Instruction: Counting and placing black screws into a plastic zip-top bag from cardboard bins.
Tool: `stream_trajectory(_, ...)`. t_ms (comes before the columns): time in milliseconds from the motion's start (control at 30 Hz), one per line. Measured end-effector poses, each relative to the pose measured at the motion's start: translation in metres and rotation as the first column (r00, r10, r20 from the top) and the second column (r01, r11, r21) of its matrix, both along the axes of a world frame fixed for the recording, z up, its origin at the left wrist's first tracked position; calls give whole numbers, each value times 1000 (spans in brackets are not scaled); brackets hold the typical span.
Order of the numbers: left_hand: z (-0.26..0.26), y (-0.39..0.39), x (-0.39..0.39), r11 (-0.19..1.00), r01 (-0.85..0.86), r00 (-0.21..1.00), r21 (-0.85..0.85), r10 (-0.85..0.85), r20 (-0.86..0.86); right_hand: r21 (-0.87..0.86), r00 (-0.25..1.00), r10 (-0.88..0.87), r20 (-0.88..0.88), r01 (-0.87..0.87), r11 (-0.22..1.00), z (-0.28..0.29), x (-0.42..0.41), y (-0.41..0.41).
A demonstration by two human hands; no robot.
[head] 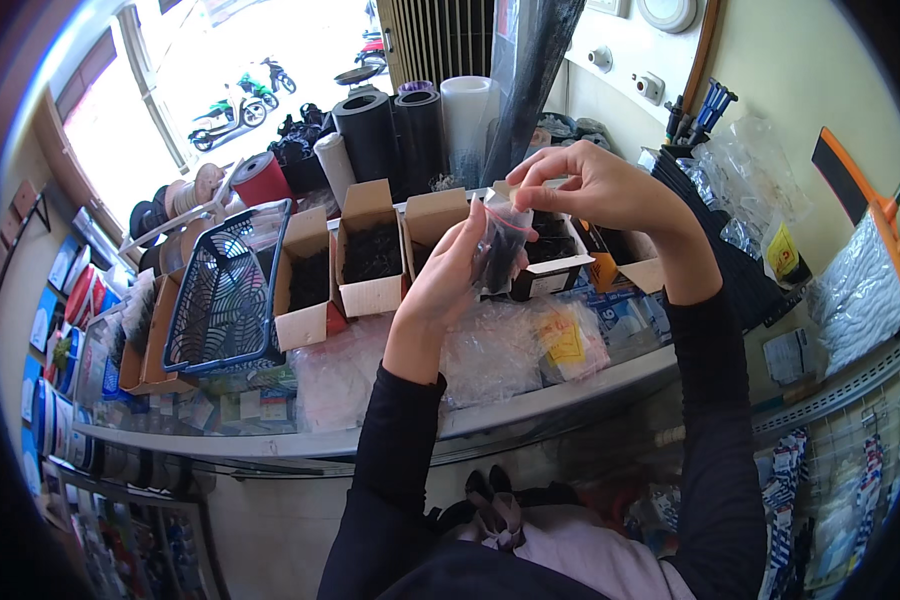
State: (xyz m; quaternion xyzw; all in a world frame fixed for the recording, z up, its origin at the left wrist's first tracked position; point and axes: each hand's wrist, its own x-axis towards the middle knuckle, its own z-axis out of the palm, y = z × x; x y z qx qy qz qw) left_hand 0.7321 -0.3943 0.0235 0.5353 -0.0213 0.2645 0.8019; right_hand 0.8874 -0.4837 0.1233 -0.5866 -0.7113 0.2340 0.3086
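My left hand (444,268) grips a small clear zip-lock bag (501,253) with dark contents, held above the glass counter. A red line runs across the bag near its top. At that upper edge, the thumb and index finger of my right hand (596,184) are pinched together. The dark pieces inside the bag are too blurred to identify. Behind the bag stands an open box (551,262) with black items in it. Below my hands, clear plastic bags (487,356) lie spread over the counter.
Open cardboard boxes of black small parts (371,251) line the counter behind my hands. A blue plastic basket (229,300) stands to the left. Upright plastic rolls (364,135) rise at the back. The counter's front edge (270,448) runs below my forearms.
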Motion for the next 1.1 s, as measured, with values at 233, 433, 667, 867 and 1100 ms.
stream_trajectory(233, 1, -1, 2, 996, 86, 996, -9, -86, -8, 297, 997, 59, 51, -71, 952, -3, 1, -1)
stream_trajectory(433, -3, 6, -1, 990, 24, 998, 137, -32, 59, 490, 969, -144, 199, 28, 871, 11, -9, -13)
stream_trajectory(667, 5, 2, -3, 974, -48, 986, 223, 83, -148, 415, 984, -66, 165, -8, 910, 7, -10, -10)
stream_trajectory(867, 2, 1, 3, 934, -208, 973, 292, 228, -37, 287, 992, -49, 116, 14, 958, 1, -2, -8)
stream_trajectory(1100, 0, 2, 2, 893, -244, 940, 378, 313, -134, 145, 988, -100, -115, 116, 983, -13, -4, -10)
